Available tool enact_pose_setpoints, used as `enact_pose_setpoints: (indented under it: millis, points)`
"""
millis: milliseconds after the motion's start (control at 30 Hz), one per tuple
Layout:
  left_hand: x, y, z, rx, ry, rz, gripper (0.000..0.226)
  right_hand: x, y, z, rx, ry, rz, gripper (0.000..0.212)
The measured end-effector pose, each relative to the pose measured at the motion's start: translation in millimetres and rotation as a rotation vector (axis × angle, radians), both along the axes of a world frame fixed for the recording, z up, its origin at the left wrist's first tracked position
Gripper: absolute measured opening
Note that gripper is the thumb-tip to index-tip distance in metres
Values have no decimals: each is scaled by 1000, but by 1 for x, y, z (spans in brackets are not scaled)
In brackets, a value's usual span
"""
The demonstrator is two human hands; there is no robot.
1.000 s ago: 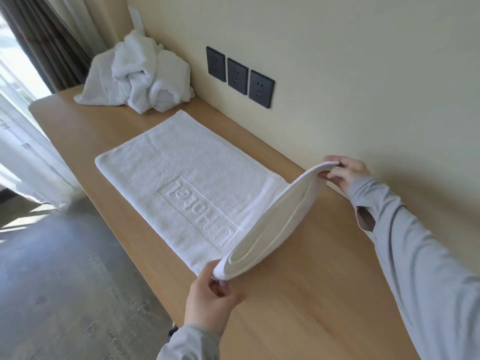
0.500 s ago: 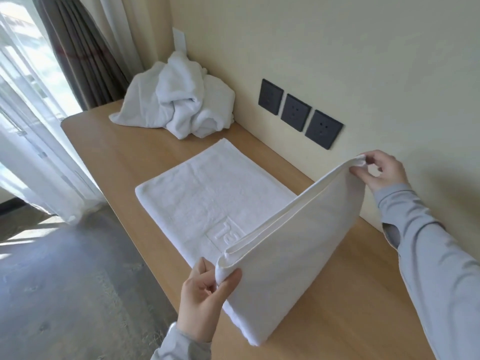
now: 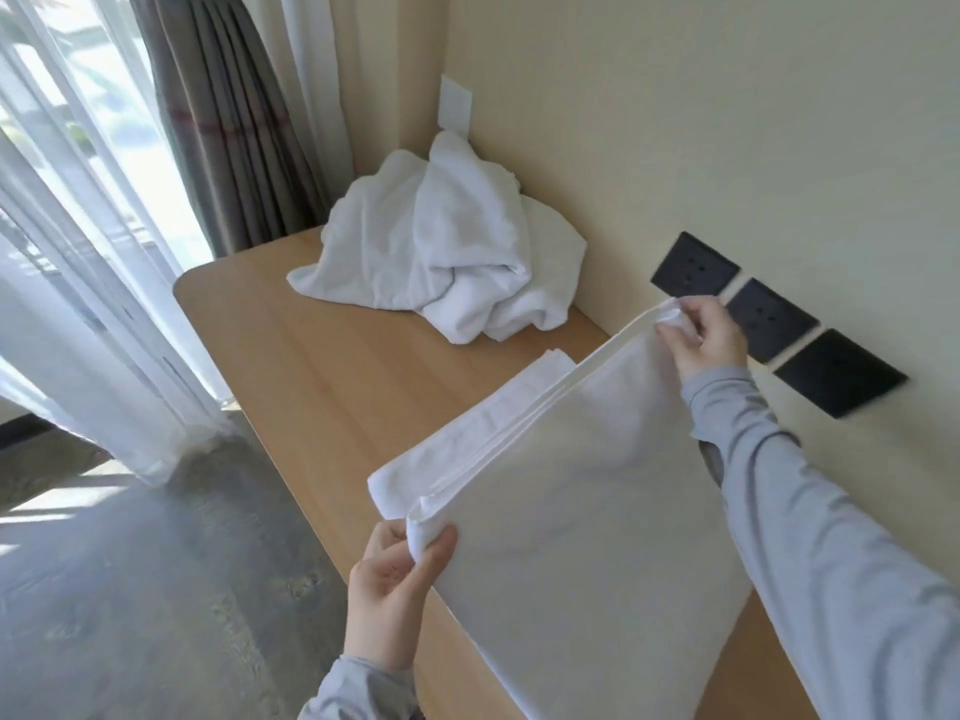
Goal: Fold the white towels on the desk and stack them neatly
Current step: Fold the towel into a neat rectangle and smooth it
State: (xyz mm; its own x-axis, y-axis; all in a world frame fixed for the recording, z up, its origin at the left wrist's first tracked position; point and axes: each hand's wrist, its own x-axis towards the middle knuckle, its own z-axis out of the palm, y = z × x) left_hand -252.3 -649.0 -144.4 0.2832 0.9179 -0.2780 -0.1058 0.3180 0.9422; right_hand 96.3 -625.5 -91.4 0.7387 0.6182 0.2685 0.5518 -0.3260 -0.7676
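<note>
Left hand (image 3: 392, 595) nearest, low centre, grey sleeve (image 3: 358, 688) at the wrist; its fingers (image 3: 440, 552) are curled and pinch the near corner of the white towel (image 3: 587, 517), thumb on the side facing the camera, the other fingers behind the cloth.

Towel is doubled over; its raised panel spans between the two hands, top edge running diagonally from the near corner up to the far one; several layered edges show along that top line; a flat part of the same towel lies on the wooden worktop (image 3: 322, 366) just behind the raised edge; the lower part of the panel reaches the worktop at near right.

Right hand (image 3: 701, 337) farther off, close to the wall; its fingers (image 3: 693, 310) are bent and grip the far corner, cloth bunched inside them; three black wall sockets (image 3: 839, 374) sit just behind that hand.

Beyond, at the far end of the worktop and against the wall, a crumpled pile of white towels (image 3: 441, 252), well apart from the held one; white wall plate (image 3: 456, 109) above it.

Left side: grey curtain (image 3: 228, 122), sheer white curtain (image 3: 78, 283), grey floor (image 3: 130, 589).
</note>
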Motion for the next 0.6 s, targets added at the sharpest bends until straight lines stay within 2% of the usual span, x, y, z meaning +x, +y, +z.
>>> enact_pose_setpoints:
  millis: [100, 200, 300, 367, 400, 533, 600]
  points:
    - [-3, 38, -27, -101, 25, 2, 19, -7, 42, -29, -58, 49, -6, 19]
    - [-3, 66, -57, -212, 91, 21, 18, -8, 74, -64, -202, 90, -22, 17]
    - [-4, 80, -81, -333, 147, 30, 32, -8, 97, -93, -327, 49, -18, 18]
    - [-3, 84, -90, -385, 201, 35, 50, -8, 109, -106, -390, 5, -13, 18]
    - [-2, 84, -93, -399, 241, 41, 54, -8, 114, -112, -427, -18, -18, 18]
    - [10, 86, -96, -391, 409, 100, 44, -18, 123, -128, -689, -134, -53, 28]
    - [16, 85, -96, -253, 548, 130, 33, -26, 117, -129, -853, -310, -48, 34]
